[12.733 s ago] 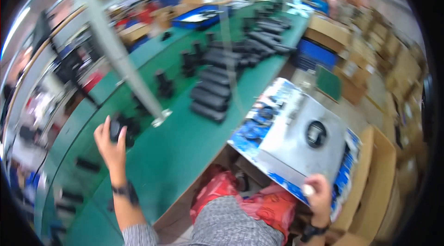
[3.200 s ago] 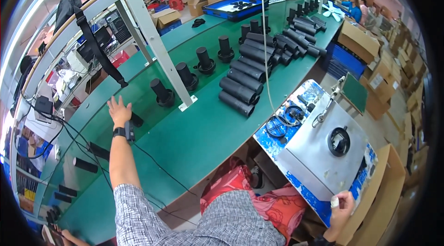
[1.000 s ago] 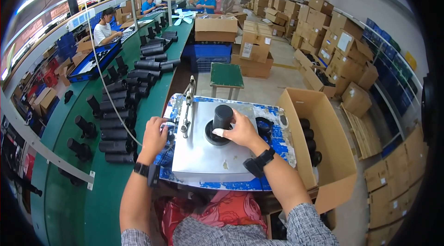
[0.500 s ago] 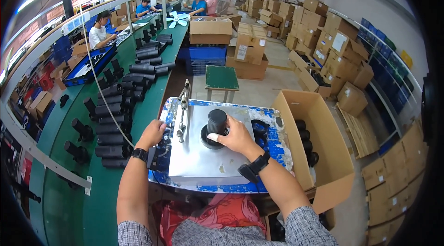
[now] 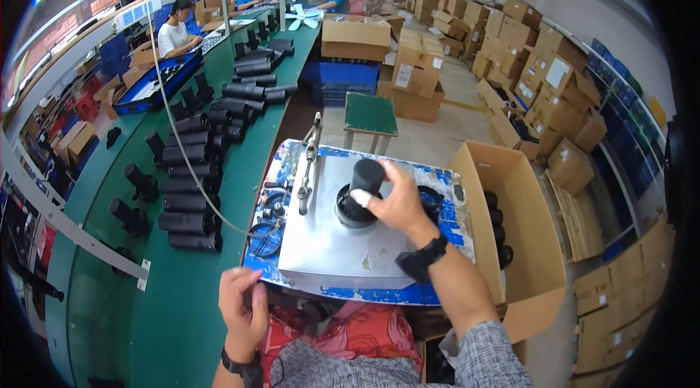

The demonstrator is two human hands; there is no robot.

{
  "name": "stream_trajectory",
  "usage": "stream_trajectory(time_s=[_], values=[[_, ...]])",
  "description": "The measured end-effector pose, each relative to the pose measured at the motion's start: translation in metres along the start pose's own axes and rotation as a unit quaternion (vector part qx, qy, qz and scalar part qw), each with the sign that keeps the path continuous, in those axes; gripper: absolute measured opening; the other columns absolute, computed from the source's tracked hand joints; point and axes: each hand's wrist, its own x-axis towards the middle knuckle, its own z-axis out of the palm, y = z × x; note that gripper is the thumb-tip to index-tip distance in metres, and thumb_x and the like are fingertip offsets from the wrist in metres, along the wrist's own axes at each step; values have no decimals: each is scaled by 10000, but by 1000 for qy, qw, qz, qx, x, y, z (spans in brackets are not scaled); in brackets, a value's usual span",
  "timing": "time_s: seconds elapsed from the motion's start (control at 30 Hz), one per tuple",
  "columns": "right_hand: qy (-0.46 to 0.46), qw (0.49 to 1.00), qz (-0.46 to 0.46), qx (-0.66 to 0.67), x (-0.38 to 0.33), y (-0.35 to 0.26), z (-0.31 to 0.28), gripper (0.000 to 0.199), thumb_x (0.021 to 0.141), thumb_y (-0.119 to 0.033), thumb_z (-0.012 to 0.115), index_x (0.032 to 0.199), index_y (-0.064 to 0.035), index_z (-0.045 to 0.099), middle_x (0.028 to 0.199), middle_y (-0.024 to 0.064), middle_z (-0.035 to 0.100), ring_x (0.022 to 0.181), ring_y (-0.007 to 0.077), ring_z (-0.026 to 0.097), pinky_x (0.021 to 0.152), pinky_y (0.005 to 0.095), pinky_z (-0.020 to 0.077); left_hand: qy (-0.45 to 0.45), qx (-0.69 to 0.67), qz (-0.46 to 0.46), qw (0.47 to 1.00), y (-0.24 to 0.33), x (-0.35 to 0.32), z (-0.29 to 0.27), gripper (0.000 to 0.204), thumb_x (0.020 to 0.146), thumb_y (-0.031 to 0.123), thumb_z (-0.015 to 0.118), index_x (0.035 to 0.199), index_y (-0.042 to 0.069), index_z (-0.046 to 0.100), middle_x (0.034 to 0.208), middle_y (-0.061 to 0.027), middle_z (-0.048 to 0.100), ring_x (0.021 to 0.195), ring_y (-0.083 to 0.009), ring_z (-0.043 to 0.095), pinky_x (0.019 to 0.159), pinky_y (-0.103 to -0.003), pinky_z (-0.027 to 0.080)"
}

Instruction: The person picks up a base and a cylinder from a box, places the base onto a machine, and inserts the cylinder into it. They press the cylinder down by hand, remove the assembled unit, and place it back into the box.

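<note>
My right hand (image 5: 401, 202) is closed around a black cylindrical housing (image 5: 367, 176), thumb on the near side and fingers behind. The housing leans a little over a dark round fixture (image 5: 354, 214) on the flat metal plate (image 5: 328, 249); whether its lower end still sits in the fixture, I cannot tell. My left hand (image 5: 244, 308) is raised off the near left corner of the blue worn board (image 5: 357, 293), empty, its fingers apart. A metal lever clamp (image 5: 309, 165) stands along the plate's left side.
On the left, a green bench (image 5: 186, 293) carries several rows of black cylinders (image 5: 191, 202). An open carton (image 5: 536, 271) with black parts stands at my right. Beyond the board is a green stool (image 5: 370, 114). A cable (image 5: 179, 133) hangs over the bench. Other people sit farther along it.
My left hand has drawn back from the board's left side toward me, and its fingers have opened. The housing has tilted in my right hand. The view has shifted slightly.
</note>
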Motion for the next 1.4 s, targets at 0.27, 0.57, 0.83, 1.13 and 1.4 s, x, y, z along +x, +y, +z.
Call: stream_trajectory(time_s=[0.27, 0.57, 0.83, 1.13, 1.4], values=[[125, 959, -153, 202, 21, -173, -75, 721, 840, -421, 904, 1325, 28, 613, 1230, 149, 684, 1019, 272, 694, 916, 456, 533, 20, -7, -29, 999, 15, -45, -28, 324, 932, -30, 658, 1253, -3, 618, 1102, -150, 622, 923, -256, 589, 838, -358, 495], [-241, 947, -106, 182, -144, -170, 92, 646, 716, -312, 988, 1222, -14, 720, 1119, 155, 750, 1004, 358, 726, 847, 410, 558, -76, 167, -104, 977, 8, -81, -56, 808, 715, 191, 975, 1404, 35, 583, 1165, -163, 708, 1005, -306, 688, 927, -444, 531], [-401, 820, -285, 292, -101, -258, 50, 534, 751, -307, 893, 1121, 27, 702, 1068, 123, 696, 922, 284, 674, 824, 377, 511, 342, 402, -258, 809, -176, -122, -355, 876, 928, 391, 858, 1467, -132, 406, 1335, -245, 618, 1167, -320, 634, 1030, -432, 517], [-339, 850, -330, 229, -88, -271, 14, 115, 769, -167, 676, 754, -115, 575, 755, 5, 531, 664, 179, 530, 552, 314, 370, 278, 432, -308, 801, -310, -114, -408, 942, 904, 444, 868, 1463, -141, 387, 1363, -308, 596, 1150, -393, 665, 1046, -459, 519], [-247, 887, -291, 260, -110, -243, -22, 164, 785, -124, 696, 712, -96, 553, 751, 3, 530, 587, 159, 488, 484, 289, 330, 408, 588, -111, 690, -271, -143, -372, 652, 933, 223, 805, 1391, -99, 472, 1379, -228, 504, 1114, -326, 604, 1005, -453, 501]])
